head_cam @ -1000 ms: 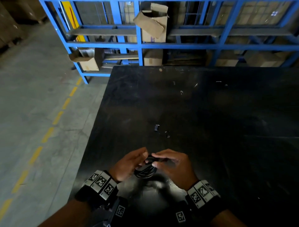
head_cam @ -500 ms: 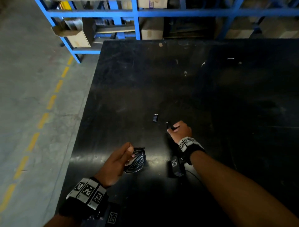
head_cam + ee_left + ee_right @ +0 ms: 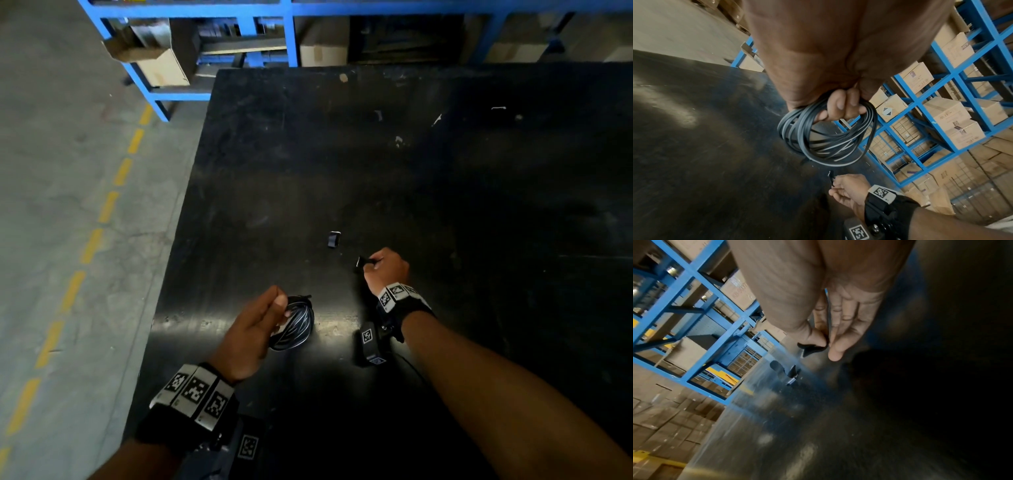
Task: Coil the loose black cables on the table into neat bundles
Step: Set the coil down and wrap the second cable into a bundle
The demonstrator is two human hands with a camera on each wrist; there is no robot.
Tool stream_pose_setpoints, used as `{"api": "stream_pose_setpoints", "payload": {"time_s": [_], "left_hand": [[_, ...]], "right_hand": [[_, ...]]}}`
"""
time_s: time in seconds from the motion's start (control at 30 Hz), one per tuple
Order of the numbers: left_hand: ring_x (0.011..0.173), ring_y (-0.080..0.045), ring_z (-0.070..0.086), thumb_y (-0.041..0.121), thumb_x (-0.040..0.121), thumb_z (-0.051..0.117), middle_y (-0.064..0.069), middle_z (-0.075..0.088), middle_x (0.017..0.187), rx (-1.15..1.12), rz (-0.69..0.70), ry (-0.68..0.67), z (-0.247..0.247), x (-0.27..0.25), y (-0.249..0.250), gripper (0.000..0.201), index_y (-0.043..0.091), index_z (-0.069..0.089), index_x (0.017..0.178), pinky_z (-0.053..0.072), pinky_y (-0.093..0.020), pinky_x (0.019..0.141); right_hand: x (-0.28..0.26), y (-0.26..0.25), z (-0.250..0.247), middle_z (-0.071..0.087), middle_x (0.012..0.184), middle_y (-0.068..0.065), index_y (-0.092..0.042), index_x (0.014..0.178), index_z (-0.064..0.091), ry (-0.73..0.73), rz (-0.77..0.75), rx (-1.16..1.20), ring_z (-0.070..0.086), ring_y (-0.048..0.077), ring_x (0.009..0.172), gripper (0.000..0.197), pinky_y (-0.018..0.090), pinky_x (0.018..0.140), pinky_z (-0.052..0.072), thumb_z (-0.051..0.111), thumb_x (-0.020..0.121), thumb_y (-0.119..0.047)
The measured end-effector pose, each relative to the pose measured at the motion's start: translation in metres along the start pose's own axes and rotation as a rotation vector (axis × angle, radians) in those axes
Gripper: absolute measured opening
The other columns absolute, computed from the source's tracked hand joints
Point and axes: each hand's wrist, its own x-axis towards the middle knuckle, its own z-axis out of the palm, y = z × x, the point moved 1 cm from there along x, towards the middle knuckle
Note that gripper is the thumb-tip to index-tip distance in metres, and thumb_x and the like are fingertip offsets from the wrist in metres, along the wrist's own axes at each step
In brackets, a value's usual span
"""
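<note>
A black table [image 3: 445,205] fills the head view, with blue shelving [image 3: 287,31] holding cardboard boxes [image 3: 161,66] along its far edge at 12 o'clock. Near the table's front edge, a coiled black cable [image 3: 296,323] is held just above the surface by the left hand [image 3: 253,329]; in the left-wrist view the fingers [image 3: 838,104] are curled through the loops, so the bundle [image 3: 826,134] hangs clamped from them. At 2 o'clock from the coil, well apart from it, the right hand [image 3: 385,269] is seen pinching a small black strip [image 3: 363,262], apparently a tie, between thumb and forefinger [image 3: 835,337], the remaining fingers being extended. A second small black piece [image 3: 334,238] lies on the table at 11 o'clock from the right hand.

The step in hand is judged to be securing: the winding appears finished and a fastener is being fetched. The next move would call for the strip to be carried to the coil and wrapped around its gathered loops while the left-hand grip is maintained, lest the turns spring loose.
</note>
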Motion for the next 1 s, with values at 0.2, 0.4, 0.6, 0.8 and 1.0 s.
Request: {"api": "stream_pose_setpoints", "payload": {"time_s": [0.2, 0.4, 0.6, 0.8, 1.0], "left_hand": [[0.061, 0.002, 0.042, 0.029, 0.108, 0.045, 0.016, 0.048, 0.064, 0.104, 0.027, 0.043, 0.013, 0.0, 0.007, 0.032, 0.02, 0.045, 0.078, 0.037, -0.017, 0.06], [0.062, -0.011, 0.046, 0.045, 0.103, 0.042, 0.012, 0.049, 0.063, 0.379, -0.006, 0.228, 0.022, -0.004, 0.012, 0.033, 0.029, 0.043, 0.073, 0.041, -0.037, 0.067], [0.069, -0.022, 0.05, 0.028, 0.107, 0.046, 0.004, 0.051, 0.068, 0.385, -0.019, 0.362, 0.038, -0.014, 0.035, 0.032, 0.016, 0.043, 0.078, 0.04, -0.036, 0.069], [0.074, -0.021, 0.056, 0.028, 0.107, 0.045, 0.002, 0.056, 0.072, 0.23, -0.057, 0.437, 0.056, -0.019, 0.051, 0.029, 0.011, 0.052, 0.084, 0.045, -0.035, 0.072], [0.068, -0.014, 0.055, 0.029, 0.107, 0.043, 0.004, 0.057, 0.074, 0.231, -0.001, 0.479, 0.065, -0.028, 0.066, 0.028, 0.011, 0.052, 0.088, 0.043, -0.031, 0.063]], "right_hand": [[-0.044, -0.009, -0.026, 0.077, 0.075, 0.007, -0.017, 0.084, 0.074, 0.057, -0.162, 0.112, 0.075, 0.027, 0.07, 0.006, 0.04, 0.071, 0.064, 0.067, 0.085, -0.019], [-0.112, -0.03, -0.055, 0.074, 0.068, -0.004, -0.016, 0.08, 0.074, 0.023, -0.337, 0.285, 0.073, 0.011, 0.057, 0.007, 0.038, 0.059, 0.065, 0.081, 0.082, -0.017], [-0.172, -0.055, -0.073, 0.065, 0.064, -0.009, -0.017, 0.077, 0.07, 0.137, -0.59, 0.296, 0.061, 0.004, 0.054, 0.014, 0.007, 0.054, 0.046, 0.082, 0.076, -0.01], [-0.199, -0.07, -0.08, 0.062, 0.078, -0.003, -0.014, 0.081, 0.061, 0.244, -0.778, 0.143, 0.058, 0.011, 0.06, 0.016, 0.026, 0.053, 0.053, 0.077, 0.078, -0.014], [-0.214, -0.074, -0.089, 0.063, 0.083, -0.001, -0.015, 0.08, 0.058, 0.275, -0.778, 0.015, 0.06, 0.016, 0.061, 0.02, 0.031, 0.051, 0.054, 0.075, 0.081, -0.025]]}}
